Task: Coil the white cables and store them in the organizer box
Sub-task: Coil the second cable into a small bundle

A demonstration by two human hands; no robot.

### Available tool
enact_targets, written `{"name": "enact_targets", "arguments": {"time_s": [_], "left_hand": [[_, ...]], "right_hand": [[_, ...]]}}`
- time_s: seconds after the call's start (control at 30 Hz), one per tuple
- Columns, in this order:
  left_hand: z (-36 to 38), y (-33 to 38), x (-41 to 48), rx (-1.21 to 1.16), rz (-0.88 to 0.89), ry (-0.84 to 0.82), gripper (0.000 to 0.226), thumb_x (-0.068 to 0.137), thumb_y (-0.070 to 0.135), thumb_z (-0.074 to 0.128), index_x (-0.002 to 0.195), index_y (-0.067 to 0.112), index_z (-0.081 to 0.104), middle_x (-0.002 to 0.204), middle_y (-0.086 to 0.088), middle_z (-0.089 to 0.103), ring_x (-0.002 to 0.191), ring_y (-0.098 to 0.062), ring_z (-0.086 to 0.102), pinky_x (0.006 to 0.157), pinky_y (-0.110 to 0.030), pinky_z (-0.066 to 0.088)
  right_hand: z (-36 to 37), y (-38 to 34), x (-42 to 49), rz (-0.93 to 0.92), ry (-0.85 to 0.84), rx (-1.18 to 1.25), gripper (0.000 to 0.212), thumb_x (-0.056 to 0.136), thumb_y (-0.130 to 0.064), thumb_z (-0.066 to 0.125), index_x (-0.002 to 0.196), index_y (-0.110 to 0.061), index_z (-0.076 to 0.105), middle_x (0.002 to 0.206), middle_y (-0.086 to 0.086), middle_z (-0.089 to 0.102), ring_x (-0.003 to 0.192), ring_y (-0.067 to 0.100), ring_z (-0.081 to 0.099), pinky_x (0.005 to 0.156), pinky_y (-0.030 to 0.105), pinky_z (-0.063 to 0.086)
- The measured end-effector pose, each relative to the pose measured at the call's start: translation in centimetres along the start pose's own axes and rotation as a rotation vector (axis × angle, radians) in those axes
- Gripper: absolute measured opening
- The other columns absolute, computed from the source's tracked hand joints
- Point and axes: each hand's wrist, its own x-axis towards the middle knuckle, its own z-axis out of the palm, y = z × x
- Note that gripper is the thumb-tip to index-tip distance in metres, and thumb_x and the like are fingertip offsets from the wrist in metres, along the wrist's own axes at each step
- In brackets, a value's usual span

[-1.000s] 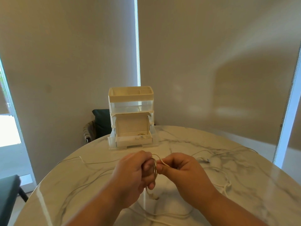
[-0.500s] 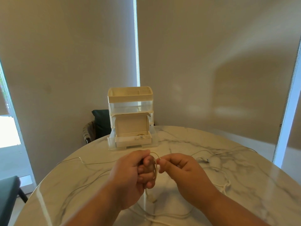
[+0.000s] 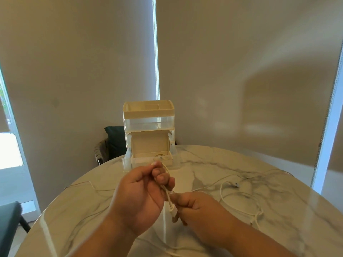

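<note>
Lowered the right hand [image 3: 196,208] since the earlier frame, down and toward the body, and lifted the left hand [image 3: 141,197] a little; no longer level with each other.

Going from the left: on the tabletop [image 3: 278,225], one thin cable [image 3: 89,184] lying loose near the left edge, away from both hands. Next, the left hand held above the tabletop, fingers curled round a small coil of white cable [image 3: 167,195]. Between both hands, a short tail of the same cable running down to its plug [image 3: 173,211]. Then the right hand, just below and beside the left, thumb and curled fingers pinching this tail close to the plug. Behind the hands, the organizer box [image 3: 148,110] standing at the far edge, lowest drawer pulled out, with an open small carton [image 3: 149,145] inside; perhaps one coil already in it, but too small to tell surely. Further right, more loose cables [image 3: 241,201] spread in wide loops, well apart from the box.

Judged as the end of the coiling step for this cable: nearly all the length gathered, only the tail left. Next move probably calls for wrapping or tucking the tail round the coil, with a firm left grip to stop the loops from springing open, then carrying the coil forward to the open drawer. After that, the other cables to collect.
</note>
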Motion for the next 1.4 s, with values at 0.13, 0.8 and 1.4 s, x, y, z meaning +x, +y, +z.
{"name": "enact_targets", "arguments": {"time_s": [0.13,0.8,1.4], "left_hand": [[-0.4,0.3,0.5,-0.072,0.027,0.054,0.014,0.091,0.01,0.043,0.09,0.008,0.057,0.069,0.001,0.043,0.055,-0.01,0.047,0.061,-0.029,0.057],[-2.3,0.4,2.0,0.088,0.167,0.364,0.029,0.104,0.007,0.04,0.127,-0.003,0.054,0.114,-0.018,0.071,0.109,-0.028,0.067,0.098,-0.038,0.048],[-1.1,-0.8,1.1,0.289,0.146,0.318,0.025,0.101,0.004,0.043,0.115,0.002,0.063,0.108,-0.016,0.074,0.103,-0.027,0.072,0.098,-0.04,0.05]], "right_hand": [[-0.2,-0.4,-0.5,-0.001,-0.092,-0.113,0.028,0.095,-0.018,0.058,0.079,-0.03,0.077,0.09,-0.016,0.074,0.089,-0.01,0.063,0.089,0.02,0.049],[0.3,0.3,-0.2,0.129,-0.062,0.009,0.021,0.093,-0.04,0.064,0.104,-0.027,0.076,0.064,-0.009,0.063,0.052,0.0,0.05,0.06,0.018,0.042],[0.7,0.1,-0.4,0.041,0.017,0.216,0.014,0.1,-0.029,0.054,0.111,-0.031,0.064,0.049,-0.005,0.053,0.042,0.006,0.04,0.049,0.022,0.035]]}}
